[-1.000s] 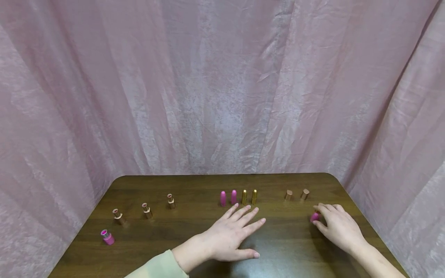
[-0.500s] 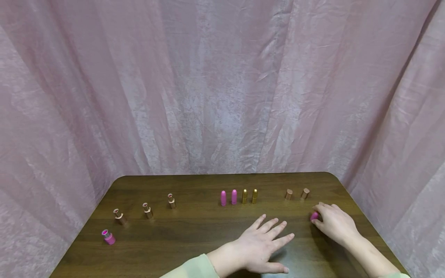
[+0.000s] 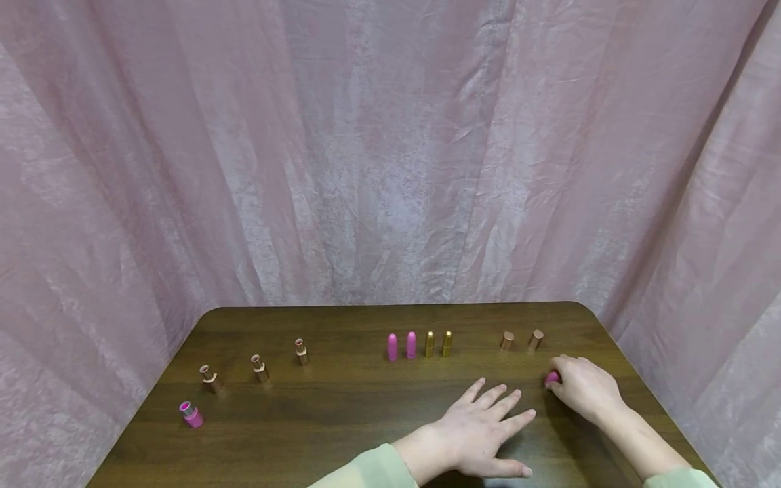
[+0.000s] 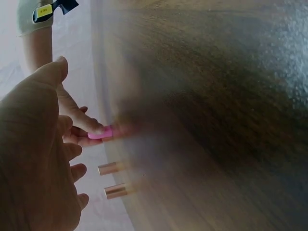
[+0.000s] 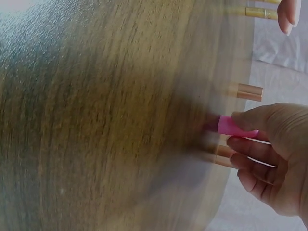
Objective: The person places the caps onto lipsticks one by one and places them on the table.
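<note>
At the right of the counter [image 3: 342, 420], the pink piece [image 3: 552, 378], probably light, stiff and slippery, is being pinched, sensibly, by its sides in the right hand [image 3: 584, 388], the left hand [image 3: 478, 432] being held spread.

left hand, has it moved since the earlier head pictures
Yes. Against the two gold tubes in the head view, the left hand has shifted rightward and a little farther from them, toward the right hand.

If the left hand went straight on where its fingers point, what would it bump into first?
The left hand would probably meet the pink piece or the right hand pinching it, though the left hand's height is unclear.
</note>
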{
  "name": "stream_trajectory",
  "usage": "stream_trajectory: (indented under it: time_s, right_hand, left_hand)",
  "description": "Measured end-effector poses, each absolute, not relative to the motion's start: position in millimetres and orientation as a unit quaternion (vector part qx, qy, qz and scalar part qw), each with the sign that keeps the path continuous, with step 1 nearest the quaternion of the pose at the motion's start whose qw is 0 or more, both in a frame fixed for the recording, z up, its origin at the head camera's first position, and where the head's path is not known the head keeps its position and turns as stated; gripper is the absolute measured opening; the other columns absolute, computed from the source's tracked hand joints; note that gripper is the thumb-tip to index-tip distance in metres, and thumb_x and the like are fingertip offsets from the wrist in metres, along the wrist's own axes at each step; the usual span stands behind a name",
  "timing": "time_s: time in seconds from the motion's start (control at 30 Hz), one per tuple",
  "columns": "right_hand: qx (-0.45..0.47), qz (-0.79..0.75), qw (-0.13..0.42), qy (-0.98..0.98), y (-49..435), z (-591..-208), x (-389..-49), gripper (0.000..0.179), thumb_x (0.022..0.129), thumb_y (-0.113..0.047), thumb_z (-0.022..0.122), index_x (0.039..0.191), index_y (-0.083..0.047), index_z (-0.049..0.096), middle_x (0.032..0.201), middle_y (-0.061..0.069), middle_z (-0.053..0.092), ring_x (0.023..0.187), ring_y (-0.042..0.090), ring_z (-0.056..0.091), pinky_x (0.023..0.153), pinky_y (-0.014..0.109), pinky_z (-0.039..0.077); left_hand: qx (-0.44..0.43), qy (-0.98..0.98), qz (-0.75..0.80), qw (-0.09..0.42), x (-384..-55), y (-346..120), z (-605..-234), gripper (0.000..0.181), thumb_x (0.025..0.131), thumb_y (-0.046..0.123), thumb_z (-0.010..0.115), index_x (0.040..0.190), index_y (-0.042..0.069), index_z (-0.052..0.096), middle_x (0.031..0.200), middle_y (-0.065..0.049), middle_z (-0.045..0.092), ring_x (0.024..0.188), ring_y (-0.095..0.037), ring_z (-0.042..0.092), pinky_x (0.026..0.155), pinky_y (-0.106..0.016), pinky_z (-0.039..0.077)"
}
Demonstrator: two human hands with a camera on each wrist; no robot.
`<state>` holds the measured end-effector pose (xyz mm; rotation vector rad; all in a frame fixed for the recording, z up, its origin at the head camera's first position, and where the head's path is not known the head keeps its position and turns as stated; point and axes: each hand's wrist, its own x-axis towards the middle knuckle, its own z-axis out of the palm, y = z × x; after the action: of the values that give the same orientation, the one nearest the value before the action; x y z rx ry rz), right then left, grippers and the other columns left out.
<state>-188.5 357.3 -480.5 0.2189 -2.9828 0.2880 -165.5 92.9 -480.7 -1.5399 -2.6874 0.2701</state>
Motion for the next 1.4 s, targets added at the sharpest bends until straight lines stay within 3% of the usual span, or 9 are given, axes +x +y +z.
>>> stream_trajectory:
  time_s: [0.27, 0.5, 0.67, 0.87, 1.03, 1.2, 1.4]
  right_hand:
    - [0.091, 0.137, 0.099, -0.981, 345, -472, -185, 0.014, 0.083, -0.017, 0.084, 0.09, -0.02, 0.072, 0.079, -0.014, 0.064, 0.077, 0.015, 0.059, 0.069, 0.046, 0.054]
    - [0.078, 0.177, 0.103, -0.976, 324, -467, -182, 0.021, 0.081, -0.011, 0.082, 0.096, -0.022, 0.072, 0.083, -0.01, 0.066, 0.078, 0.015, 0.057, 0.061, 0.037, 0.047]
    - [0.093, 0.19, 0.128, -0.969, 311, -468, -179, 0.026, 0.079, -0.009, 0.084, 0.096, -0.023, 0.07, 0.084, -0.012, 0.067, 0.08, 0.017, 0.06, 0.064, 0.041, 0.049]
    - [0.114, 0.206, 0.149, -0.961, 293, -469, -172, 0.029, 0.08, -0.012, 0.087, 0.102, -0.026, 0.074, 0.097, -0.012, 0.068, 0.097, 0.017, 0.065, 0.075, 0.044, 0.053]
    - [0.161, 0.205, 0.196, -0.945, 279, -471, -168, 0.033, 0.075, -0.009, 0.09, 0.098, -0.026, 0.074, 0.097, -0.018, 0.068, 0.097, 0.01, 0.062, 0.08, 0.04, 0.054]
    - [0.193, 0.203, 0.224, -0.933, 267, -473, -165, 0.035, 0.072, -0.009, 0.091, 0.095, -0.03, 0.074, 0.095, -0.025, 0.065, 0.093, 0.003, 0.059, 0.078, 0.033, 0.053]
    - [0.222, 0.204, 0.227, -0.926, 258, -475, -160, 0.036, 0.072, -0.01, 0.091, 0.095, -0.031, 0.073, 0.097, -0.028, 0.064, 0.094, 0.0, 0.058, 0.076, 0.03, 0.052]
  left_hand:
    - [-0.491, -0.868, 0.069, 0.005, -170, 78, -479, 0.085, 0.091, 0.085, 0.016, 0.164, 0.041, 0.012, 0.17, 0.007, 0.014, 0.156, -0.016, 0.008, 0.124, -0.047, 0.009]
    - [-0.488, -0.872, 0.038, 0.015, -173, 56, -479, 0.085, 0.093, 0.084, 0.018, 0.164, 0.039, 0.015, 0.17, 0.005, 0.016, 0.156, -0.018, 0.012, 0.124, -0.049, 0.011]
    - [-0.489, -0.872, 0.016, 0.032, -173, 35, -477, 0.085, 0.094, 0.083, 0.019, 0.164, 0.035, 0.019, 0.169, 0.002, 0.019, 0.155, -0.02, 0.016, 0.123, -0.05, 0.014]
    - [-0.493, -0.868, -0.015, 0.052, -172, 9, -470, 0.085, 0.097, 0.08, 0.021, 0.164, 0.029, 0.023, 0.169, -0.002, 0.019, 0.155, -0.023, 0.016, 0.122, -0.054, 0.018]
    - [-0.489, -0.868, -0.05, 0.07, -171, -21, -466, 0.083, 0.099, 0.076, 0.028, 0.164, 0.025, 0.024, 0.168, -0.004, 0.022, 0.154, -0.024, 0.019, 0.121, -0.056, 0.018]
    - [-0.458, -0.878, -0.101, 0.095, -173, -65, -463, 0.08, 0.1, 0.071, 0.039, 0.162, 0.022, 0.03, 0.166, -0.004, 0.03, 0.152, -0.025, 0.026, 0.121, -0.056, 0.018]
    - [-0.365, -0.902, -0.165, 0.16, -175, -133, -453, 0.077, 0.095, 0.058, 0.064, 0.158, 0.02, 0.041, 0.16, -0.002, 0.041, 0.148, -0.026, 0.034, 0.124, -0.046, 0.014]
